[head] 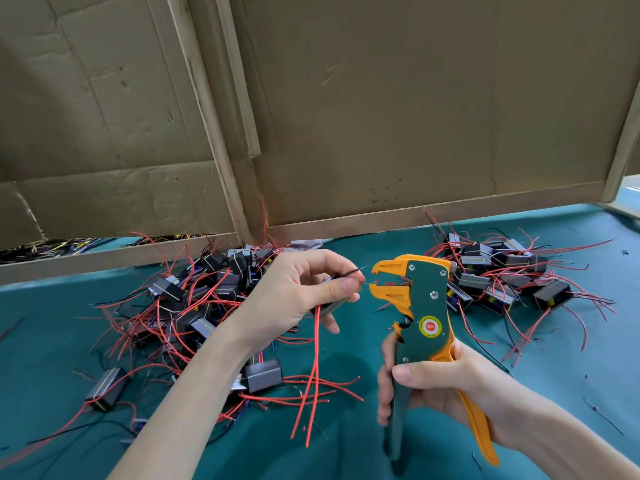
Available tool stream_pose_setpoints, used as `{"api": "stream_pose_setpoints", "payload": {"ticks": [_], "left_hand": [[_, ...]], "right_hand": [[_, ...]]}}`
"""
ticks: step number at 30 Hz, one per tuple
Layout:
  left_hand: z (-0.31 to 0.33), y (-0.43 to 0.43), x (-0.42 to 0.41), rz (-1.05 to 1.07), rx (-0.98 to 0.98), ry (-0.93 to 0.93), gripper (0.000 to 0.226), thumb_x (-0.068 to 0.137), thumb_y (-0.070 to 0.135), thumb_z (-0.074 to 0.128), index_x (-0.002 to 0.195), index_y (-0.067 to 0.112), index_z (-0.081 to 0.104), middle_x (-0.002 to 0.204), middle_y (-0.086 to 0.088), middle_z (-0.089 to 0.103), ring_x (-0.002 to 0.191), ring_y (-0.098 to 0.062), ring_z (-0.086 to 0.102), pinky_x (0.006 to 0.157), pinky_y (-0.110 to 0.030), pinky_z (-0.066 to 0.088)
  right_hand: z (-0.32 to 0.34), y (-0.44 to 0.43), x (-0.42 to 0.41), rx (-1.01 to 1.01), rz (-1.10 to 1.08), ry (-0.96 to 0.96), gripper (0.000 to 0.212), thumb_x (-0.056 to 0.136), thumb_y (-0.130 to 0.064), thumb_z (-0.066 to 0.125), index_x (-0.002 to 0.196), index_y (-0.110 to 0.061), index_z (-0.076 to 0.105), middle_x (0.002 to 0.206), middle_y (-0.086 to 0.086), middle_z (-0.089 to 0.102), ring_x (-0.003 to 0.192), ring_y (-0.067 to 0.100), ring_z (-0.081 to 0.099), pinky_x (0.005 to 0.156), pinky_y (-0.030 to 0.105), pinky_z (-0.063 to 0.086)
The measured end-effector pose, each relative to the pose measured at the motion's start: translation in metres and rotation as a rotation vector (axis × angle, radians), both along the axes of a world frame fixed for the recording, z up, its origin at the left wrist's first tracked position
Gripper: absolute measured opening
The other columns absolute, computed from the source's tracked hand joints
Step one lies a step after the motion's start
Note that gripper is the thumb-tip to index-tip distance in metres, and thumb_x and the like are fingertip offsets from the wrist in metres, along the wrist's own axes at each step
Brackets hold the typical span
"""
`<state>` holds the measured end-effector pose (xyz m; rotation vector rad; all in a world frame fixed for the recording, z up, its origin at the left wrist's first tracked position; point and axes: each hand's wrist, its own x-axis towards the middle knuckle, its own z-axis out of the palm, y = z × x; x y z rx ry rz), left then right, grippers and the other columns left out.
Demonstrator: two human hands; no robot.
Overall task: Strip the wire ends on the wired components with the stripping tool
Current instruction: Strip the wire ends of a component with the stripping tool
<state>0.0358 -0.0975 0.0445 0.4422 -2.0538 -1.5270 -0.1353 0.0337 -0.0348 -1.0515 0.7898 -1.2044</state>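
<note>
Pinching a thin black wire (349,273) between thumb and forefinger, the left hand (304,292) is held raised over the table. Its other fingers are curled round a small dark wired component (329,305), of which only an edge is seen below the palm. The pale tip of the black wire is pointed to the right, just beside the tool's mouth; whether it touches the tool cannot be told. Two long red wires (315,368) are let hang from the held component down to the green cloth (346,452).

The stripping tool (426,306) is gripped at its handles by the right hand (440,382), with the thumb laid across the green handle and the fingers wrapped round from behind. The orange handle is seen running out below the palm. The tool is held upright with its head turned left, and its orange jaws are parted, facing the wire end. A round red and yellow label is carried on its green body.

A heap of components (207,299) with tangled red and black leads is spread on the cloth beyond the left forearm. A second heap (502,275) is laid to the right, behind the tool. The bench is backed by cardboard sheets (381,116), which are braced by a slanted wooden batten (211,116)
</note>
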Motion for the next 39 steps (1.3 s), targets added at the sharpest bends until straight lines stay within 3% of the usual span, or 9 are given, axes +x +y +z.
{"api": "stream_pose_setpoints", "payload": {"ticks": [10, 14, 16, 24, 27, 32, 35, 37, 39], "left_hand": [[0.003, 0.000, 0.002, -0.024, -0.051, -0.089, 0.015, 0.080, 0.019, 0.066, 0.088, 0.005, 0.067, 0.085, -0.028, 0.063, 0.058, -0.007, 0.064, 0.048, -0.023, 0.052], [0.004, 0.000, 0.003, -0.054, -0.058, -0.097, 0.010, 0.085, 0.012, 0.065, 0.087, 0.003, 0.066, 0.073, -0.004, 0.065, 0.053, -0.005, 0.061, 0.048, -0.024, 0.052], [0.004, -0.001, 0.003, -0.060, -0.053, -0.097, 0.012, 0.084, 0.013, 0.065, 0.087, 0.002, 0.066, 0.071, -0.001, 0.064, 0.052, -0.004, 0.059, 0.049, -0.025, 0.052], [0.005, -0.001, 0.003, -0.051, -0.067, -0.075, 0.001, 0.085, 0.009, 0.065, 0.084, 0.009, 0.064, 0.077, -0.013, 0.065, 0.050, -0.006, 0.059, 0.049, -0.024, 0.052], [0.004, 0.000, 0.002, -0.058, -0.053, -0.055, 0.008, 0.080, 0.017, 0.067, 0.083, 0.011, 0.062, 0.077, -0.010, 0.067, 0.049, -0.011, 0.053, 0.050, -0.027, 0.053], [-0.003, -0.003, -0.002, -0.042, 0.019, -0.047, 0.014, 0.081, 0.017, 0.062, 0.086, 0.005, 0.062, 0.077, -0.003, 0.070, 0.063, -0.010, 0.066, 0.051, -0.021, 0.051], [-0.011, -0.004, -0.004, -0.032, 0.066, -0.066, 0.014, 0.082, 0.019, 0.061, 0.085, 0.005, 0.064, 0.078, -0.005, 0.071, 0.070, -0.013, 0.065, 0.054, -0.022, 0.052], [-0.011, -0.006, -0.004, 0.002, 0.086, -0.037, 0.013, 0.081, 0.021, 0.062, 0.084, 0.009, 0.065, 0.080, -0.008, 0.070, 0.075, -0.017, 0.063, 0.056, -0.022, 0.052], [-0.008, -0.008, -0.002, 0.037, 0.076, -0.018, 0.013, 0.081, 0.022, 0.062, 0.085, 0.010, 0.065, 0.081, -0.006, 0.069, 0.075, -0.014, 0.063, 0.060, -0.021, 0.051]], "right_hand": [[0.000, 0.003, 0.001, -0.007, 0.042, 0.053, 0.017, 0.084, -0.017, 0.075, 0.091, -0.007, 0.063, 0.086, 0.022, 0.066, 0.082, 0.039, 0.064, 0.079, 0.046, 0.052], [0.002, 0.004, 0.001, 0.011, 0.044, 0.069, 0.019, 0.084, -0.019, 0.076, 0.088, -0.007, 0.061, 0.087, 0.024, 0.066, 0.080, 0.038, 0.065, 0.079, 0.046, 0.052], [0.004, 0.005, 0.003, 0.017, 0.043, 0.070, 0.019, 0.083, -0.020, 0.076, 0.086, -0.008, 0.062, 0.085, 0.023, 0.067, 0.078, 0.037, 0.065, 0.077, 0.046, 0.053], [0.011, 0.010, 0.015, 0.060, -0.096, 0.076, 0.022, 0.073, -0.026, 0.080, 0.071, -0.013, 0.062, 0.055, 0.016, 0.058, 0.049, 0.029, 0.057, 0.055, 0.036, 0.051], [0.013, 0.013, 0.021, 0.080, -0.140, 0.034, 0.025, 0.069, -0.026, 0.079, 0.064, -0.012, 0.059, 0.048, 0.016, 0.052, 0.042, 0.028, 0.053, 0.049, 0.037, 0.048], [0.000, 0.010, 0.039, 0.144, -0.343, -0.003, 0.042, 0.060, -0.032, 0.079, 0.053, -0.010, 0.044, 0.039, 0.010, 0.036, 0.030, 0.021, 0.038, 0.038, 0.026, 0.037], [-0.005, 0.007, 0.036, 0.149, -0.300, -0.046, 0.040, 0.058, -0.031, 0.085, 0.057, -0.009, 0.051, 0.046, 0.015, 0.044, 0.036, 0.027, 0.047, 0.044, 0.034, 0.045], [-0.001, 0.004, 0.030, 0.104, -0.188, -0.153, 0.034, 0.060, -0.024, 0.088, 0.069, -0.007, 0.060, 0.063, 0.021, 0.056, 0.056, 0.035, 0.060, 0.062, 0.045, 0.054], [0.003, 0.002, 0.023, 0.047, -0.184, -0.159, 0.033, 0.062, -0.021, 0.088, 0.073, -0.006, 0.061, 0.072, 0.023, 0.059, 0.068, 0.038, 0.063, 0.073, 0.050, 0.054]]}}
